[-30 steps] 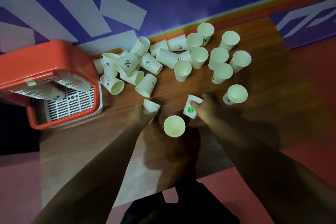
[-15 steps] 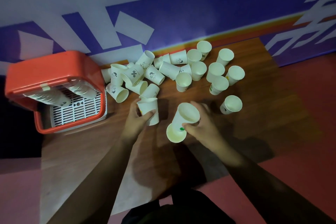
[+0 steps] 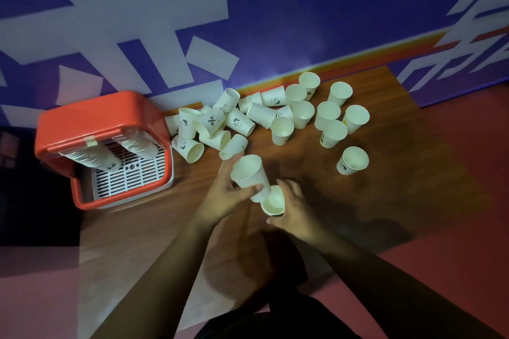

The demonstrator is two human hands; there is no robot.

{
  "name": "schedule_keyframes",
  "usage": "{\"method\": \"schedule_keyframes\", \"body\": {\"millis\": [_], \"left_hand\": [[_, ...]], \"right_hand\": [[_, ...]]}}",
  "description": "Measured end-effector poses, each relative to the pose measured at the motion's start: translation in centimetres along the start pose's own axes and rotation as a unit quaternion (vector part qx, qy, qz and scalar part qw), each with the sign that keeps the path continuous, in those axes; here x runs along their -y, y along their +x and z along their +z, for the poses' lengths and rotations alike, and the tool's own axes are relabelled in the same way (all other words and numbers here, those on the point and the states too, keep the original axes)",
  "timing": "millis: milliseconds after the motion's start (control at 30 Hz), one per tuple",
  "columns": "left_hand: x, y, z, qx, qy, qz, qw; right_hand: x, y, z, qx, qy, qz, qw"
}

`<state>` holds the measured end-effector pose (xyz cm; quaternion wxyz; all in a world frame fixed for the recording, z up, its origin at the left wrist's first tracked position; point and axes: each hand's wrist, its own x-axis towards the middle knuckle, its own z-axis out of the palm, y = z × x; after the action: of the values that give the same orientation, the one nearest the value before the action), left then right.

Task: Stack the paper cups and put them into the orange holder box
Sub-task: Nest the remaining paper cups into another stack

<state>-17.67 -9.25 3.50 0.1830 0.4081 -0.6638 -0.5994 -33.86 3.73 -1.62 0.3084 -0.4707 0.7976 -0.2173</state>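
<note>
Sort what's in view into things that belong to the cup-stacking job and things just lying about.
Job: left hand gripping the tilted cup; right hand holding the lower cup; loose cups; orange box with stacks inside.
Just there: table; wall; floor.

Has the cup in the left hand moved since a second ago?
Yes. The upper cup, held by the left hand, has shifted right, away from the orange holder box; its base now meets the lower cup in the right hand.
</note>
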Motion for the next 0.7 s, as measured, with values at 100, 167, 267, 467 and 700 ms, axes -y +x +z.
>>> {"method": "schedule_keyframes", "body": {"millis": [100,167,267,467,700], "left_hand": [[0.4,-0.3,1.5,0.043,0.051,0.023,0.998],[0.9,-0.4,2.5,0.065,0.102,0.049,0.991],[1.6,0.0,4.1,0.084,0.185,0.096,0.974],[4.5,0.3,5.5,0.152,0.253,0.064,0.953],[5.5,0.8,8.5,0.150,0.230,0.031,0.961]], "right_hand": [[-1.0,0.0,-1.8,-0.003,0.015,0.031,0.999],[-2.5,0.0,-3.5,-0.017,0.023,0.063,0.998],[-4.9,-0.3,-5.3,-0.052,0.049,0.106,0.992],[-7.7,-0.5,-8.0,-0.129,0.102,0.152,0.975],[-10.5,2.8,-10.3,-0.253,0.014,0.170,0.952]]}}
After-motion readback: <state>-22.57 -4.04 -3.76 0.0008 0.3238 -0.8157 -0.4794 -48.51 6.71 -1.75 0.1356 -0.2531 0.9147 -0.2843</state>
